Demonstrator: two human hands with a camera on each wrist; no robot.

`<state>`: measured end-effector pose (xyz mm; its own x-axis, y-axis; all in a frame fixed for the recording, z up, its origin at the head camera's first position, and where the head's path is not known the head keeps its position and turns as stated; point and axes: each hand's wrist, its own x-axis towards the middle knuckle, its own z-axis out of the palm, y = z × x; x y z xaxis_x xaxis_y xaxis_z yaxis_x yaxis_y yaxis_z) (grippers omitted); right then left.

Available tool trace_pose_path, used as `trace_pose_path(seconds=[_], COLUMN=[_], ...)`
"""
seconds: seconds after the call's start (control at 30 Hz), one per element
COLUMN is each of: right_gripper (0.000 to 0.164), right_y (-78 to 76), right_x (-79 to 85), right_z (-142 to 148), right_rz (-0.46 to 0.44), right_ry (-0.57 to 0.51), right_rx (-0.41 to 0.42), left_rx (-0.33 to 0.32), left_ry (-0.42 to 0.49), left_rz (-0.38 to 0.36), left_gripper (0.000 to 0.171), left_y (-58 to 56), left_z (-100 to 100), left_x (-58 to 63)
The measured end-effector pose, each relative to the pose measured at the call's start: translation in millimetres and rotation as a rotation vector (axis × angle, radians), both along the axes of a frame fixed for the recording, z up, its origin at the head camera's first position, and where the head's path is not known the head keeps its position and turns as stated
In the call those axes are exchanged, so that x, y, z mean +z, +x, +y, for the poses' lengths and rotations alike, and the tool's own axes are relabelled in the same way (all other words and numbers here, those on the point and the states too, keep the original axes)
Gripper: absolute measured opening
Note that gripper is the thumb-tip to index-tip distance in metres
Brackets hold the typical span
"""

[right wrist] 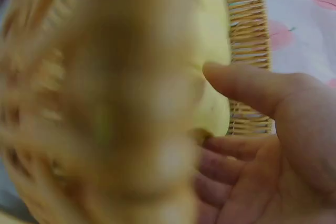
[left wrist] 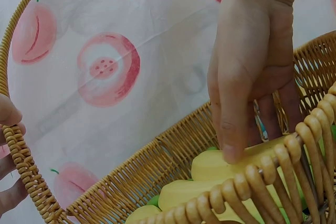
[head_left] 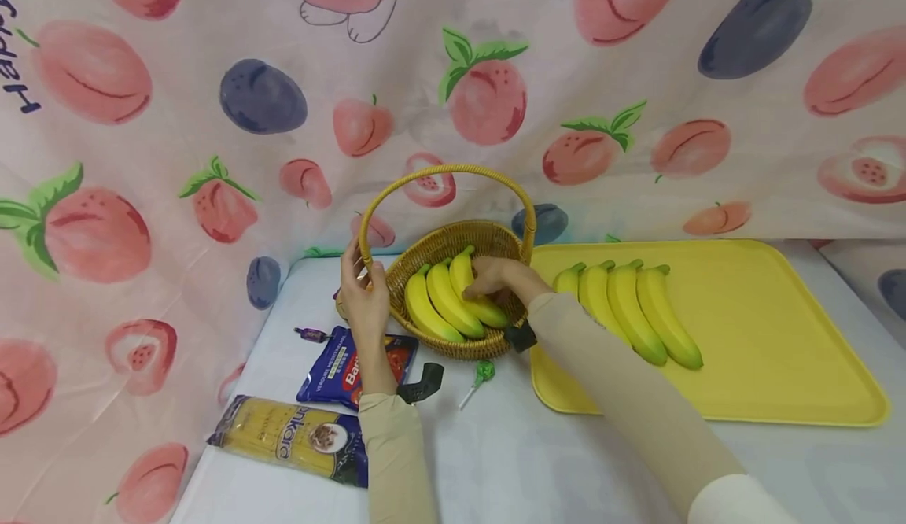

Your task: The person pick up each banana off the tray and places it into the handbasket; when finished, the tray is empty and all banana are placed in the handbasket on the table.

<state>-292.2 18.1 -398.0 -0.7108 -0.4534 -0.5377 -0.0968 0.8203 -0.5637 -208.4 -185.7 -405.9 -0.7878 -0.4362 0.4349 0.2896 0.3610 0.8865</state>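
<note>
A wicker basket (head_left: 488, 234) with a tall arched handle (head_left: 453, 168) stands at the back of the table. My left hand (head_left: 366, 308) grips the lower left end of that handle, its thumb and fingers at the wicker in the left wrist view. Yellow bananas (head_left: 432, 308) with green tips lie side by side inside. My right hand (head_left: 499, 276) reaches in over the right rim and holds the rightmost banana (head_left: 490, 314), thumb on its near side. In the right wrist view, blurred wicker covers much of this banana (right wrist: 215, 35), with the fingers curving behind it.
Right of the basket, a yellow tray (head_left: 778, 335) carries several bananas (head_left: 654, 311), partly behind my right forearm. A blue packet (head_left: 329, 374), a spaghetti pack (head_left: 283, 433) and a small purple-wrapped candy (head_left: 311, 334) lie at left. A green lollipop (head_left: 484, 371) sits before the basket.
</note>
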Motion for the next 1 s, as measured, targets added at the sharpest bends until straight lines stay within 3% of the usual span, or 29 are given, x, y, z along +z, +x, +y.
trace_pose_path(seconds=[0.33,0.6,1.0], right_gripper=[0.068,0.056,0.056], right_y=[11.3,29.1,65.6], right_x=[2.5,4.1,7.9], right_z=[11,31,63], right_rz=[0.196,0.347,0.474], right_ry=[-0.016,-0.189,-0.388], right_rx=[0.02,0.001,-0.118], left_rx=[-0.01,-0.023,-0.033], left_ry=[0.038,0.029,0.024], left_rz=[-0.02,-0.032,-0.018], left_gripper=[0.047,0.046,0.046], left_y=[3.3,16.0,17.8], left_z=[-2,11,11], left_x=[-1.9,21.6,26.5])
